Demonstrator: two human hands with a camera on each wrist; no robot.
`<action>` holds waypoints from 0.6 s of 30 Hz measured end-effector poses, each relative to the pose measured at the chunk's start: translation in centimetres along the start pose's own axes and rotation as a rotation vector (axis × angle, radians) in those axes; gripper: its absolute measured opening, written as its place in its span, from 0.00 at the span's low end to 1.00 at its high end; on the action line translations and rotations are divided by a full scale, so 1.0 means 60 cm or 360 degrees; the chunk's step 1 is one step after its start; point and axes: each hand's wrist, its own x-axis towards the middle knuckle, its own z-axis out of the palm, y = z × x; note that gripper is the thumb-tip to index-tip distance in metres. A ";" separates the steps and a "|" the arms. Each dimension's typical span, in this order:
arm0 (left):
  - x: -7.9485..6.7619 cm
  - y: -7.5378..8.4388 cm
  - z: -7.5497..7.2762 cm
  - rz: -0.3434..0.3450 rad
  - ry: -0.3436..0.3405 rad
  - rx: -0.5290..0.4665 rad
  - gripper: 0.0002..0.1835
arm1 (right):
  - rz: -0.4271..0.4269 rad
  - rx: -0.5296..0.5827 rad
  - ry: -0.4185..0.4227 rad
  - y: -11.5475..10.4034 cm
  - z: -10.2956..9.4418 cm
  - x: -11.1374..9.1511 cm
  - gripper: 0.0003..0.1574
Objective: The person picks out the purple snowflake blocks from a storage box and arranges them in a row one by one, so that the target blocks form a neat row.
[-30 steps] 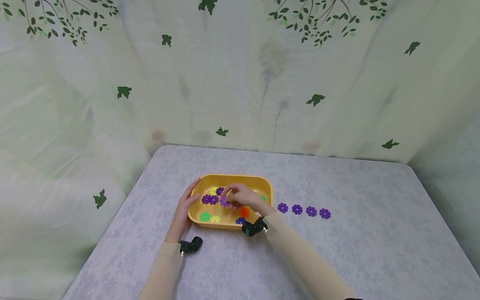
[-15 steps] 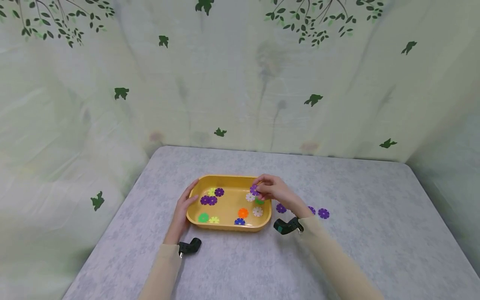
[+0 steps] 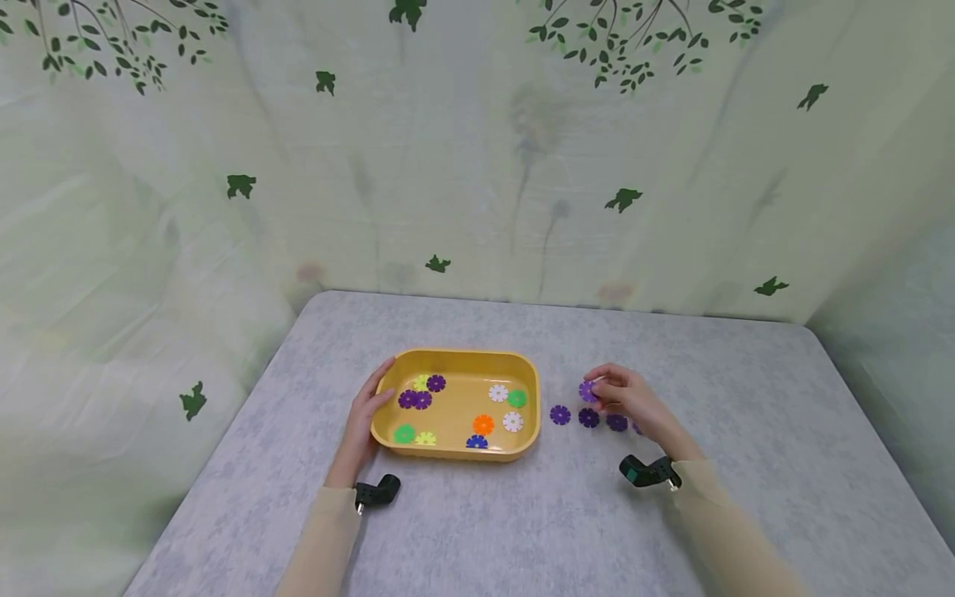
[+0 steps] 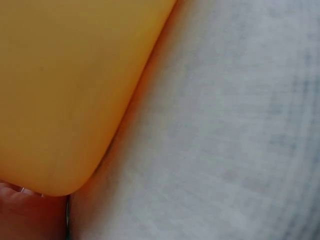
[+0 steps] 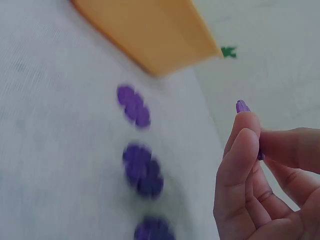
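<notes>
My left hand (image 3: 366, 413) holds the left side of a yellow tray (image 3: 457, 456), with its thumb over the rim and its fingers along the outside. In the left wrist view, the tray's wall (image 4: 75, 90) fills the upper left and part of that hand shows below. My right hand (image 3: 630, 405) pinches a purple flower-shaped disc (image 3: 587, 391) between thumb and fingertips. The right wrist view shows this disc edge-on (image 5: 242, 106). Just below the hand runs a row of purple discs (image 3: 559, 414) on the table, its right end partly hidden by the hand.
Inside the tray lie purple discs (image 3: 422, 400), an orange disc (image 3: 483, 424), a blue disc (image 3: 477, 442), white discs (image 3: 512, 422), green discs (image 3: 404, 434) and yellow ones (image 3: 426, 439). A leaf-printed curtain (image 3: 477, 166) hangs behind the grey table (image 3: 716, 365).
My right hand has lifted a purple disc from the tray and carried it rightward over the rim to above the row. The left hand stays on the tray.
</notes>
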 end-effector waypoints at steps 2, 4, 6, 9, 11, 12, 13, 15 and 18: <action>-0.001 0.000 0.000 0.0001 -0.0002 -0.0002 0.27 | 0.0002 0.0001 0.0030 0.012 -0.020 -0.014 0.19; -0.001 0.001 -0.001 0.0002 -0.0005 -0.0004 0.27 | 0.0020 0.0003 0.0074 0.023 -0.038 -0.029 0.20; -0.001 0.001 -0.001 0.0001 -0.0003 -0.0004 0.27 | 0.0039 -0.0013 0.0113 0.034 -0.055 -0.044 0.21; -0.002 0.002 -0.001 0.0000 0.0003 -0.0007 0.26 | 0.0078 -0.0041 0.0186 0.049 -0.079 -0.065 0.21; -0.002 0.003 -0.001 -0.0002 0.0002 -0.0014 0.26 | 0.0093 -0.0058 0.0216 0.058 -0.093 -0.077 0.22; -0.002 0.003 -0.001 -0.0001 0.0001 -0.0012 0.26 | 0.0099 -0.0070 0.0226 0.062 -0.100 -0.083 0.22; -0.002 0.002 -0.001 0.0000 0.0000 -0.0014 0.26 | 0.0110 -0.0082 0.0245 0.065 -0.106 -0.088 0.22; -0.001 0.002 -0.001 0.0000 -0.0005 -0.0019 0.26 | 0.0114 -0.0111 0.0258 0.069 -0.117 -0.097 0.22; 0.000 0.001 -0.001 0.0004 -0.0009 -0.0022 0.26 | 0.0119 -0.0184 0.0265 0.074 -0.128 -0.106 0.22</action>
